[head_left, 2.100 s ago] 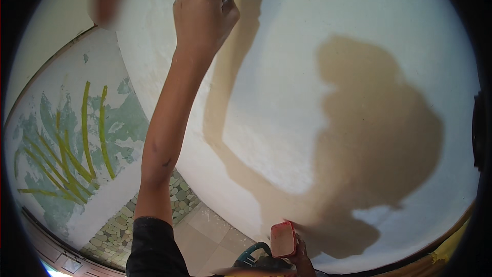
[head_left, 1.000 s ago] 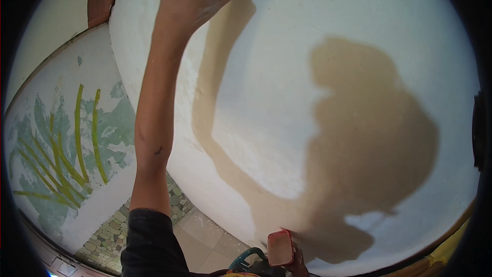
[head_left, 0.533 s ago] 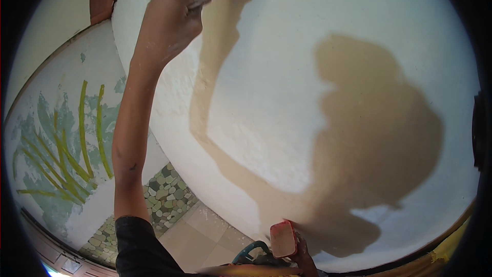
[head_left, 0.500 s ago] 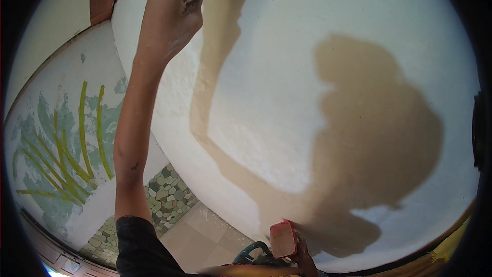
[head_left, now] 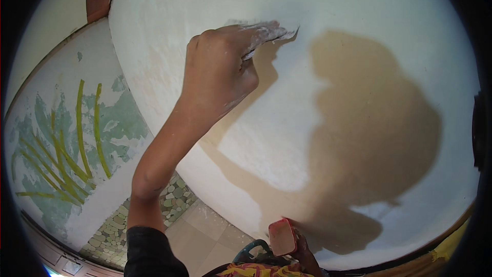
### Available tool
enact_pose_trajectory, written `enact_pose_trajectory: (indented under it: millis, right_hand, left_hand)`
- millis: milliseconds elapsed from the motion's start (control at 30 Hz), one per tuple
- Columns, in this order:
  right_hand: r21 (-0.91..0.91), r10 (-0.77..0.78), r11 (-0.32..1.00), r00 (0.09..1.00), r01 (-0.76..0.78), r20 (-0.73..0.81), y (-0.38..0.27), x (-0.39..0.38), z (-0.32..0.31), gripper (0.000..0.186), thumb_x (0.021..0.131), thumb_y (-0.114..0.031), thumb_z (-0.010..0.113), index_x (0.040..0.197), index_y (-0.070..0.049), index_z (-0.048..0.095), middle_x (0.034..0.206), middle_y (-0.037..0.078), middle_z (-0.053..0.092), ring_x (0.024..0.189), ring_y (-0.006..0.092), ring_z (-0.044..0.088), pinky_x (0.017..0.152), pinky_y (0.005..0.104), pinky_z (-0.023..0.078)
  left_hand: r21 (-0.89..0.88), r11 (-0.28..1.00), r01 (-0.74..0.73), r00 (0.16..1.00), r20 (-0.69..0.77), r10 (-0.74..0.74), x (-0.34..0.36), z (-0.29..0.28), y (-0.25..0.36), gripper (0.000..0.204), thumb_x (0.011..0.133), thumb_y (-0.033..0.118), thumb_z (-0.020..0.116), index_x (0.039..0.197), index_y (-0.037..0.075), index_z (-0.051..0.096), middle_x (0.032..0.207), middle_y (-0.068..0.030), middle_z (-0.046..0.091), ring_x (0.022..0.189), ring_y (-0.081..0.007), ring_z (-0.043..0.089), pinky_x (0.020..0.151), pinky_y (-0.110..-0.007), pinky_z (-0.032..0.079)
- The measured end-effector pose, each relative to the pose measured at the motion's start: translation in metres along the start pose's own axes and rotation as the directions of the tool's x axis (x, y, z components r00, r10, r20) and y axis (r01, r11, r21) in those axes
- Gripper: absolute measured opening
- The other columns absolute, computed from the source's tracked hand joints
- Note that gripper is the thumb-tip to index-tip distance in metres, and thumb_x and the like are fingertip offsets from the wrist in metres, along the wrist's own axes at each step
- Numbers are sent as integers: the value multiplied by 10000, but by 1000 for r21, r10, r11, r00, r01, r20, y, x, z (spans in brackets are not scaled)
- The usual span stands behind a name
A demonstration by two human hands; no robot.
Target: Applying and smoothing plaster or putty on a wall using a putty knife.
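Spanning your view: one pale wall (head_left: 266, 146). Your left hand (head_left: 223, 66): white-smeared, at the wall's upper part; cannot tell whether clamped on anything. Red tub (head_left: 293, 236): lower edge, right of centre; contains pale beige matter (head_left: 281, 238); clamped in your right hand (head_left: 303, 250).

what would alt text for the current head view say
The left hand, its fingers smeared white, reaches to a pale wall; whether it holds anything is unclear. The right hand holds a red-edged container low down. A broad shadow crosses the wall; yellow-green stripes mark another wall at left.
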State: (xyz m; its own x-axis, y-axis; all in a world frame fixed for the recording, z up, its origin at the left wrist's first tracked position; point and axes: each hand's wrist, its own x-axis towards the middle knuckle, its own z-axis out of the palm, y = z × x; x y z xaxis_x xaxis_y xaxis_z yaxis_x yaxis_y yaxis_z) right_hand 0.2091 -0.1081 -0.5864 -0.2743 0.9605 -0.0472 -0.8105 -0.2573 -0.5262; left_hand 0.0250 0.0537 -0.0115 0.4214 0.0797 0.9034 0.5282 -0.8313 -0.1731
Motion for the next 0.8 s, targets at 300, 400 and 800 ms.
enact_pose_trajectory:
  millis: [300, 400, 800]
  right_hand:
    - [-6, 37, 999, 999, -37, -24, 6, 13, -12, 1057, 835, -753, 648, 1601, -109, 309, 1526, 154, 499, 1328, 312, 575, 1059, 529, 525]
    - [-68, -89, 993, 992, 95, 86, 8, 5, 4, 1052, 835, -751, 649, 1600, -112, 312, 1521, 154, 504, 1324, 313, 577, 1060, 530, 524]
    - [116, 202, 974, 978, -195, -60, 6, 23, -13, 889, 902, -654, 579, 1591, -144, 348, 1474, 131, 556, 1280, 333, 610, 1042, 547, 528]
  left_hand:
    - [-6, 1000, 3, 949, -316, -5, 71, -43, -18, 419, 847, -113, 551, 1167, 58, 760, 1024, -173, 775, 917, -205, 756, 884, -300, 555]
    - [23, 996, 88, 915, -396, -72, 95, -39, -13, 323, 824, -101, 559, 1067, -57, 768, 762, -152, 687, 632, -155, 517, 590, -329, 459]
    - [25, 995, -98, 994, 41, 97, 19, -8, 34, 464, 686, -14, 598, 1095, 99, 787, 770, -209, 701, 742, -398, 690, 726, -475, 562]
